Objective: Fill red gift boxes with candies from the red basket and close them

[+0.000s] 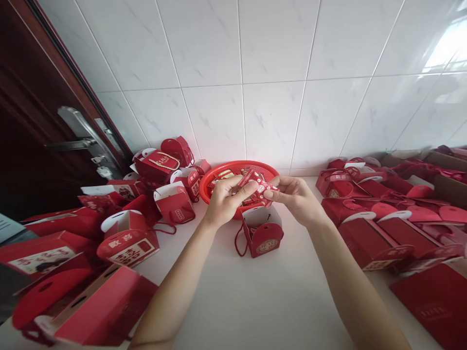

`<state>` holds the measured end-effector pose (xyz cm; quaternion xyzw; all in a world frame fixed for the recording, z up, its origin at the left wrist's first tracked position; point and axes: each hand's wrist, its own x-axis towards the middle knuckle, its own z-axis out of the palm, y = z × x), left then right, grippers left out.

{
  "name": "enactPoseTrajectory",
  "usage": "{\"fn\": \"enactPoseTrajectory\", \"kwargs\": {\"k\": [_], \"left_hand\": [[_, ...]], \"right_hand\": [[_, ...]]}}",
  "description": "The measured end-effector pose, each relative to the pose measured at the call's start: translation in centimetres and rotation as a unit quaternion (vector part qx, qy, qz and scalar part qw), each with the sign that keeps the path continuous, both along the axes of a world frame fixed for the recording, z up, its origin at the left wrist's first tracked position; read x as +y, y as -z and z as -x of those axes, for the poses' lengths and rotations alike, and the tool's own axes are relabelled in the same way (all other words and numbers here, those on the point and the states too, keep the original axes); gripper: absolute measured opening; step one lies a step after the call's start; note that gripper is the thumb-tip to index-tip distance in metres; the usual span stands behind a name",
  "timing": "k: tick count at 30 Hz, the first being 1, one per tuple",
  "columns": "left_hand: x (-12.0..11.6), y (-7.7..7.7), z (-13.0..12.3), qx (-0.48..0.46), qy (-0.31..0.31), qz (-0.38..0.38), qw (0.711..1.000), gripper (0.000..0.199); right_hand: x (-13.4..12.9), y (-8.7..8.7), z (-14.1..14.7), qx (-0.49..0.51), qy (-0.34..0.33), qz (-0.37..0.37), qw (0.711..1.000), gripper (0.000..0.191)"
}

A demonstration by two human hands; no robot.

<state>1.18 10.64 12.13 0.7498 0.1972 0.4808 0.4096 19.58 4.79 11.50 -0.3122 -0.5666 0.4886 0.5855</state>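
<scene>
Both hands pinch one small red candy packet (260,187) over an open gift box.

Left hand (226,197) and right hand (295,197) meet at mid-table, arms stretched forward, fingertips gripping the white-dotted red packet at either end. One open red gift box (263,233) stands just below; one red basket (239,171) lies beyond it; piles of red boxes (127,243) lie left and right.

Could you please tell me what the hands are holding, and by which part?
Both hands, left and right, hold one small red packet with white print by its opposite ends, above an open red box.
</scene>
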Motion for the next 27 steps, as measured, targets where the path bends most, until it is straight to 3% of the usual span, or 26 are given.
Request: {"fn": "enactPoseTrajectory", "kwargs": {"k": [8, 12, 15, 18, 27], "left_hand": [[0.1, -0.1, 0.1, -0.005, 0.011, 0.016, 1.0, 0.038], [0.1, -0.5, 0.7, 0.053, 0.058, 0.013, 0.997, 0.036], [0.1, -0.4, 0.8, 0.104, 0.096, 0.015, 0.99, 0.034], [0.2, -0.1, 0.6, 0.102, 0.09, 0.029, 0.99, 0.036], [0.1, -0.2, 0.1, 0.084, 0.052, 0.014, 0.995, 0.031]], "right_hand": [[-0.1, -0.3, 0.1, -0.01, -0.009, 0.004, 1.0, 0.032], [-0.4, -0.6, -0.3, -0.055, -0.026, 0.01, 0.998, 0.032], [-0.5, -0.6, -0.6, -0.083, -0.001, 0.0, 0.997, 0.029], [-0.4, -0.5, -0.6, -0.085, 0.017, 0.005, 0.996, 0.03], [-0.2, -0.7, 0.8, 0.051, 0.137, 0.0, 0.989, 0.031]]}}
